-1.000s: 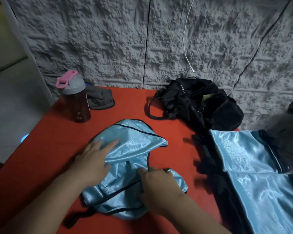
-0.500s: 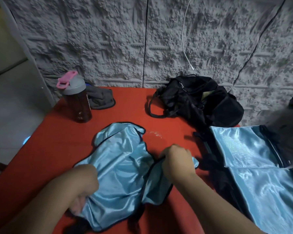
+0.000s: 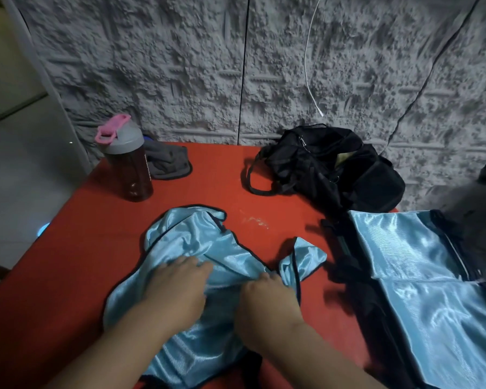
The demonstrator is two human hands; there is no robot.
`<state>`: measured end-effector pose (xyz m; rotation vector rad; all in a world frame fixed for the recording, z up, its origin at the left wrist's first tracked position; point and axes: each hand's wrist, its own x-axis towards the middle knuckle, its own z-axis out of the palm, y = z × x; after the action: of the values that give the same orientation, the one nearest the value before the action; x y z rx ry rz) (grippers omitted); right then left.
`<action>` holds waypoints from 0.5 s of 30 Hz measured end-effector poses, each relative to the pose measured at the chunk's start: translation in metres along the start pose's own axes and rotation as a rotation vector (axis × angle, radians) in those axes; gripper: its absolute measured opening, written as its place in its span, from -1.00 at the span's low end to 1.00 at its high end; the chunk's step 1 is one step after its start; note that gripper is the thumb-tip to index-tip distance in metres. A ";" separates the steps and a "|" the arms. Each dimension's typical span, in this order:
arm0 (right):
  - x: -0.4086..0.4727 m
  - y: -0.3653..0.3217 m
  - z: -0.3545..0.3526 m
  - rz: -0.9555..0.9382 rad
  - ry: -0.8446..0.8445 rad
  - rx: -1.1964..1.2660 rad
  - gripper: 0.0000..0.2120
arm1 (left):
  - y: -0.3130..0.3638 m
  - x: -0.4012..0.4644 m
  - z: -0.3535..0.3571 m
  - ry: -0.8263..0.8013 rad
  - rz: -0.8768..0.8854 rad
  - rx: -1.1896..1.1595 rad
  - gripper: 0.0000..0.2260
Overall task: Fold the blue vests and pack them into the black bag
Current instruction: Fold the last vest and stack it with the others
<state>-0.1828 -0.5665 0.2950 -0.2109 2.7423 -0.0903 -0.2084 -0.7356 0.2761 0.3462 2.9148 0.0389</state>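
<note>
- Fingers [image 3: 192,266] of the left hand [image 3: 177,290] lie fairly straight and close together, pressing flat on the blue vest [image 3: 197,248]; fingers of the right hand [image 3: 264,301] are curled into a bunched fold of the same cloth near its right strap, gripping it
- Both forearms reach in from the bottom edge of the head view; the two hands sit just beside each other on the garment
- Rumpled and edged in dark trim, the blue vest lies at the middle of the red surface [image 3: 82,262], one strap loop turned out to the right
- At the back right of the surface, against the textured grey wall [image 3: 180,66], the black bag [image 3: 334,167] slumps, its strap looped toward the centre; it is well apart from the vest under the hands
- More blue vests [image 3: 421,276] lie spread flat at the right edge, over dark material, just in front of the bag
- A brown bottle [image 3: 131,167] with a grey lid and pink cap stands upright at the back left; a grey cloth [image 3: 166,162] lies just behind it
- A white cable [image 3: 309,66] hangs down the wall above the bag
</note>
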 end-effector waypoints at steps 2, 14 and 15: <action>0.002 0.008 0.001 0.080 0.002 -0.010 -0.58 | -0.005 0.000 -0.005 -0.062 -0.105 0.117 -0.52; 0.039 0.048 0.015 0.164 0.031 0.206 -0.30 | -0.010 -0.005 -0.015 -0.133 -0.289 0.046 -0.43; 0.040 0.050 0.015 0.150 0.035 0.237 -0.32 | -0.009 -0.005 -0.015 -0.115 -0.256 0.036 -0.52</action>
<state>-0.2207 -0.5237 0.2612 0.0626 2.7404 -0.3783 -0.2091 -0.7455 0.2914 -0.0210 2.8234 -0.0704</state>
